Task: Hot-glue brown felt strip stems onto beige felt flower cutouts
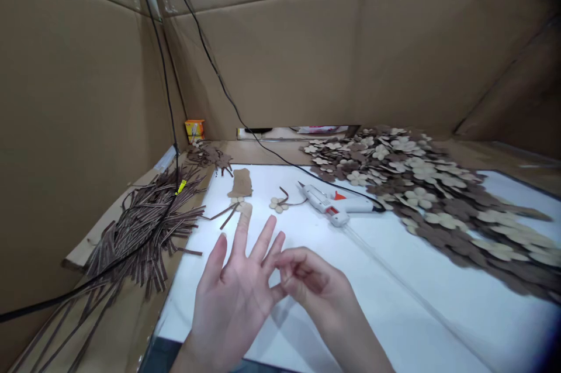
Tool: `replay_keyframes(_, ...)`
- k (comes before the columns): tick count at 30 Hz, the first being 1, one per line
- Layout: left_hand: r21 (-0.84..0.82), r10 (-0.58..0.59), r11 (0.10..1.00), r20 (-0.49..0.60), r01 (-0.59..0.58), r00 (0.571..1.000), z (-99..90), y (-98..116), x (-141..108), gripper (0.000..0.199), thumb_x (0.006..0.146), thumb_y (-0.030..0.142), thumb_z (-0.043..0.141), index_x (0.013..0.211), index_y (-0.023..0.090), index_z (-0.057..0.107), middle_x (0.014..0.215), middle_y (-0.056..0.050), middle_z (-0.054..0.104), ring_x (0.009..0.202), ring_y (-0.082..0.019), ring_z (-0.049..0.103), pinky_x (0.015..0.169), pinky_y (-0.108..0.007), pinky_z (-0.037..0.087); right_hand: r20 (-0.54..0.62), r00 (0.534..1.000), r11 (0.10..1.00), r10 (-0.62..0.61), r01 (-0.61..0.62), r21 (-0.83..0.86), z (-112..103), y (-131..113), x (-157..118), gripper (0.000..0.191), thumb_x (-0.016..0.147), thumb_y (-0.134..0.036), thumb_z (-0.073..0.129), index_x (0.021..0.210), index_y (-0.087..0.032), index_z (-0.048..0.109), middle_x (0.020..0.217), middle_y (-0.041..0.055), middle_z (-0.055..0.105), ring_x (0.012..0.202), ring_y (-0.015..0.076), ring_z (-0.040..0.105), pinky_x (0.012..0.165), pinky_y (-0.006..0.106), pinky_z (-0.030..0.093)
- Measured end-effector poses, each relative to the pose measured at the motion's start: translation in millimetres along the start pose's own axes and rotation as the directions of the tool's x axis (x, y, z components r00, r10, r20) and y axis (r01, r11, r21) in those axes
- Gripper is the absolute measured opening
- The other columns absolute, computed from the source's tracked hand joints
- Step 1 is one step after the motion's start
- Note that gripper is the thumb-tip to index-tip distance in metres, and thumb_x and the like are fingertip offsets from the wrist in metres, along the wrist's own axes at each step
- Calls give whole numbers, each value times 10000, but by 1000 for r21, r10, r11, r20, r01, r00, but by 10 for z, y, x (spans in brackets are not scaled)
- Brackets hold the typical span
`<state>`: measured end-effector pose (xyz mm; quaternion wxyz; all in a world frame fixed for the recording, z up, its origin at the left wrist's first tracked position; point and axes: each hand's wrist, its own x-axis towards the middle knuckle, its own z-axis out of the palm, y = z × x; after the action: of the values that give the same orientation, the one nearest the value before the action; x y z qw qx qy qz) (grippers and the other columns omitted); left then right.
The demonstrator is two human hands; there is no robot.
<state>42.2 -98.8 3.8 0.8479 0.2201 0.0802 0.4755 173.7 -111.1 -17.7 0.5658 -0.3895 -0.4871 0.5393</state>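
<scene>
My left hand (236, 297) is held palm up over the white board, fingers spread. A pale covering wraps the tip of its index finger. My right hand (313, 288) is closed in a pinch against the outer fingers of the left; whatever lies between its fingertips is hidden. Just beyond the left fingertips lies a cream felt flower (279, 204) with thin brown strips. Another cream flower (237, 201), partly covered by the index finger, also has brown strips by it. A white glue gun (326, 203) with an orange trigger rests on its side to the right.
Brown strips (144, 227) are heaped at left beside the white board (377, 308). Cream and brown felt flowers (421, 197) pile up at right. A brown scrap (240, 182) lies on the board. A black cable (210, 60) hangs across cardboard walls (280, 63). An orange box (194, 129) stands in the corner.
</scene>
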Motion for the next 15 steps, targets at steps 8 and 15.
replay_keyframes(8, 918, 328, 313, 137, -244, 935, -94, -108, -57, 215, 872, 204, 493, 1036, 283, 606, 1075, -9, 605, 1071, -155, 517, 953, -256, 358, -64, 927, 699, 369, -232, 676, -16, 22, -17, 325, 598, -176, 801, 856, -201, 604, 758, -25, 637, 736, 89, 617, 768, 208, 505)
replay_keyframes(15, 979, 343, -78, 205, -190, 917, -92, 1, -20, 182, 850, 182, 535, 1003, 261, 594, 1006, 14, 648, 969, -114, 571, 864, -186, 420, -93, 917, 704, 388, -229, 672, 5, 52, -55, 363, 677, -158, 752, 989, -184, 568, 899, 32, 676, 850, 113, 644, 803, 221, 515)
